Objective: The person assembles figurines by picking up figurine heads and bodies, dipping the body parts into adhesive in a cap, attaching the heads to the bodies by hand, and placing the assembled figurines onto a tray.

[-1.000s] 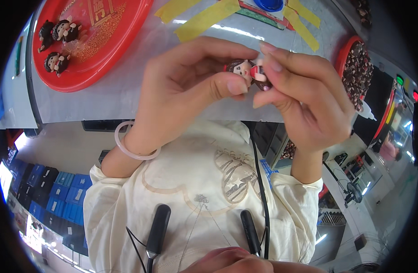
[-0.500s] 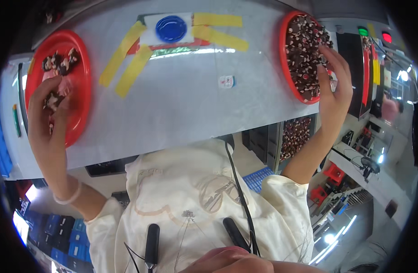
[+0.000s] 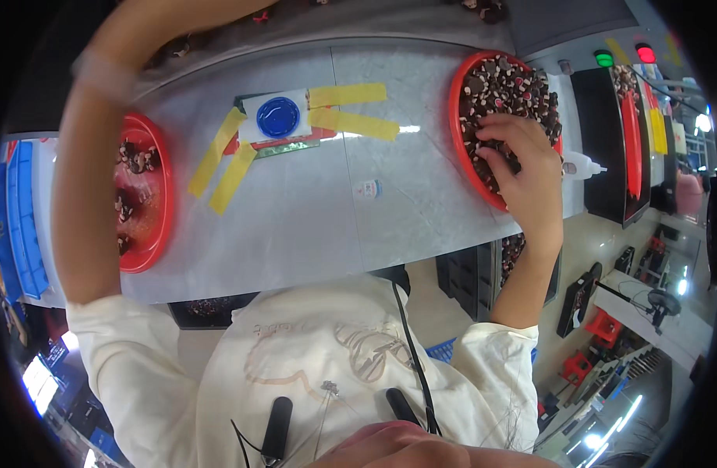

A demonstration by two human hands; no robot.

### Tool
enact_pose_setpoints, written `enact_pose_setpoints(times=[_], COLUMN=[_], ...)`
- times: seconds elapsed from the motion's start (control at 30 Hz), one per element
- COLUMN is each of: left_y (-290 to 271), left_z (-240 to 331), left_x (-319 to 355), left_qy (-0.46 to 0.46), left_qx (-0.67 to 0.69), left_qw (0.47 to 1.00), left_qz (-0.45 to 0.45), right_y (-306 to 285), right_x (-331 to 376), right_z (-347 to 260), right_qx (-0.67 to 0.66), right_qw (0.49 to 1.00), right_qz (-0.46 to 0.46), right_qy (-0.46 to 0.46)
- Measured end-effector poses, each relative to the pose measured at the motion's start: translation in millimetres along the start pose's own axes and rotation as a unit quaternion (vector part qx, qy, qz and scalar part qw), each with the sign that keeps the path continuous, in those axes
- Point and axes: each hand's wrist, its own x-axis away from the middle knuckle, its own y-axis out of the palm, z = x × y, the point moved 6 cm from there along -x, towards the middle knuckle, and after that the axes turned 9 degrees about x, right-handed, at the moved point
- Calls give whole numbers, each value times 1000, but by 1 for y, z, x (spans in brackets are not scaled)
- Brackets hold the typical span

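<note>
My right hand (image 3: 526,160) is over the red bowl (image 3: 457,117) at the right, its thumb and fingers curved and apart at the heaped small dark brown, cream and red pieces (image 3: 503,90). Nothing shows clearly held between its fingertips. My left arm (image 3: 89,187) reaches up the left side, a pale band at the wrist, and bends right along the top edge; its fingers are outside the picture. It partly covers a red tray (image 3: 165,203), where several dark and cream pieces (image 3: 138,158) lie.
A blue round dish (image 3: 278,117) sits on a white sheet held by yellow tape strips (image 3: 354,121). A small white labelled item (image 3: 368,189) lies mid-table. A white nozzle bottle (image 3: 581,166) stands beside the bowl. Beyond the table runs a grey strip (image 3: 421,23) with dark pieces.
My left hand has left the red tray and swung up past the top edge. My right hand has shifted left and nearer over the bowl. The whole view has moved slightly.
</note>
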Motion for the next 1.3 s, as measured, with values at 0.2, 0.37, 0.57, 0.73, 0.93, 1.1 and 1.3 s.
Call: enact_pose_setpoints(times=[0.2,0.37,0.57,0.73,0.93,1.1,1.3], left_y=[12,8,24,42,114,154,158], left_z=[-120,-96,-30,41,72,56,54], left_x=[-49,-59,-43,79,158,169,167], left_qy=[-233,-229,-331,-373,-271,-275,-243], left_qx=[-495,-305,38,66,254,396,317], left_qw=[837,924,931,887,828,707,817], left_qz=[-22,-7,149,265,420,517,416], right_y=[-18,-23,-19,-5,20,35,49], right_x=[3,28,37,23,2,-8,-45], right_z=[9,39,40,11,-19,-47,-85], right_qx=[23,-227,-376,-437,-523,-482,-372], right_qw=[992,956,900,890,848,872,925], right_qz=[116,120,109,15,-10,-63,-69], right_qy=[44,141,193,126,83,59,-32])
